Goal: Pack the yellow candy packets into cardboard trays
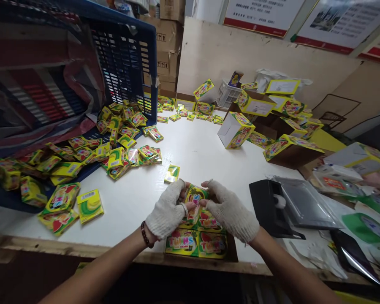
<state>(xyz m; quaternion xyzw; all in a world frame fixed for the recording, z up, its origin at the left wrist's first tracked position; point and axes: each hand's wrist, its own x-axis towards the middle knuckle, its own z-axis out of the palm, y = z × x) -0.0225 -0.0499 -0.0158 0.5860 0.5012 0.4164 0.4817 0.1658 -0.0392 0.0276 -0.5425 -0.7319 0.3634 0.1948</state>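
Note:
Both hands wear white fingerless knit gloves. My left hand grips a small yellow-green "Twins" candy box from its left side, thumb across the printed face. From the other side, my right hand has its thumb and fingertips closed on the same box, which is tilted. Directly beneath are several matching candy boxes, printed side up, in an open carton by the table's front edge. One loose box lies just beyond my left hand.
A tipped blue crate spills many candy boxes across the left. Printed display cartons stand at the back right. A black tape dispenser, a clear plastic tray and green tape rolls lie to the right.

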